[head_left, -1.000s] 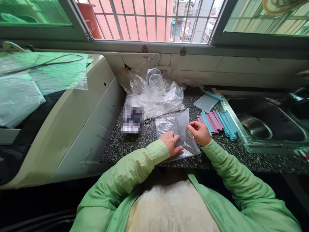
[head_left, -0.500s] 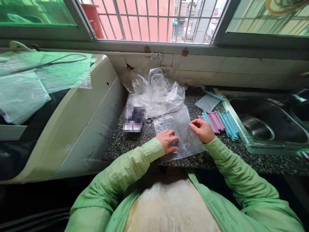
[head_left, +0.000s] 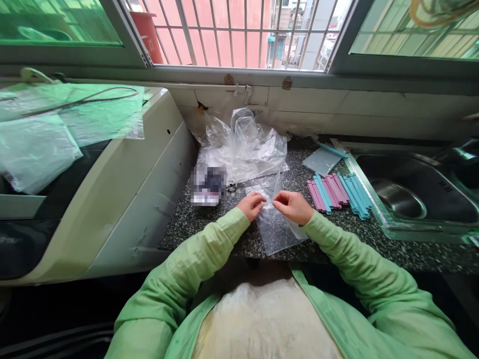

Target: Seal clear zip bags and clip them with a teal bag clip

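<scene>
Both hands (head_left: 272, 205) pinching clear plastic bag (head_left: 279, 229), bag between them

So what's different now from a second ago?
The left hand lifted off the clear plastic bag, which it had pressed flat, and met the right hand. Both now pinch the bag's top edge; the bag looks narrower, gathered. The pink and blue sticks and the crumpled plastic stayed put.

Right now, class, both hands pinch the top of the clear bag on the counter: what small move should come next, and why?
Probably draw the left hand and right hand apart to open the clear bag: both pinch its upper edge close together, its body lies flat on the counter, and the pink and blue sticks lie untouched beside it.
</scene>
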The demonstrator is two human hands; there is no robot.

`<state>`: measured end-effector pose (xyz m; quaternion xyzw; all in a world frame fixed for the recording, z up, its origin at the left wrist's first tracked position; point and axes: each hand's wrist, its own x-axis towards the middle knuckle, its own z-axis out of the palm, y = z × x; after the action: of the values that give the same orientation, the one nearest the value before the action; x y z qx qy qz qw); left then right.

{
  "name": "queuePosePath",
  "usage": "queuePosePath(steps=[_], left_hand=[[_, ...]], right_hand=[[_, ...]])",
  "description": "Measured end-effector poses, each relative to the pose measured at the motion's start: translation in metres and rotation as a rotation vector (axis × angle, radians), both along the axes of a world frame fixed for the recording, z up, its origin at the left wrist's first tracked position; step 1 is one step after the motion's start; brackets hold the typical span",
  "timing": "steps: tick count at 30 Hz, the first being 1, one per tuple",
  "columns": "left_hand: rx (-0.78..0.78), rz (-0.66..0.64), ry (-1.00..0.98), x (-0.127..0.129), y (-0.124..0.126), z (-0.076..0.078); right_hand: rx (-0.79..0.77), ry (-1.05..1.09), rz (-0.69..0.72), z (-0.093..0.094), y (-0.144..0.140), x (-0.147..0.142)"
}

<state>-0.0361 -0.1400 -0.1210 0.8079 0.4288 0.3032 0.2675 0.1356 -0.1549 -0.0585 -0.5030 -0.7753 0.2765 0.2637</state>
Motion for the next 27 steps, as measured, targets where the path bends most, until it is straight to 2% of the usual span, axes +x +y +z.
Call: queuePosePath(steps=[2,4,8,11,15,17,20,24,27], left_hand=[[-0.118,0.193,-0.134,-0.003,0.01,0.001],[-0.201,0.304,-0.239,-0.003,0.018,0.005],[-0.221,0.342,-0.314,0.0,0.028,0.028],[-0.107,0.299,-0.207,0.007,0.032,0.051],[0.028,0.273,0.112,0.016,0.036,0.07],[0.032,0.276,0.21,0.016,0.04,0.071],[-0.042,0.289,0.254,0.012,0.044,0.064],[-0.117,0.337,0.33,0.003,0.046,0.053],[-0.117,0.365,0.42,0.001,0.044,0.047]], right_hand=[[-0.006,-0.063,0.014,-0.005,-0.003,-0.004],[-0.014,-0.119,0.02,-0.007,-0.005,-0.008],[-0.025,-0.259,0.018,-0.009,-0.007,-0.014],[-0.028,-0.369,0.022,-0.012,-0.009,-0.02],[-0.029,-0.429,0.041,-0.016,-0.011,-0.026],[-0.022,-0.405,0.043,-0.017,-0.012,-0.025],[-0.009,-0.312,0.064,-0.019,-0.017,-0.018],[0.023,-0.179,0.165,-0.026,-0.03,-0.002],[0.078,-0.168,0.26,-0.032,-0.042,0.007]])
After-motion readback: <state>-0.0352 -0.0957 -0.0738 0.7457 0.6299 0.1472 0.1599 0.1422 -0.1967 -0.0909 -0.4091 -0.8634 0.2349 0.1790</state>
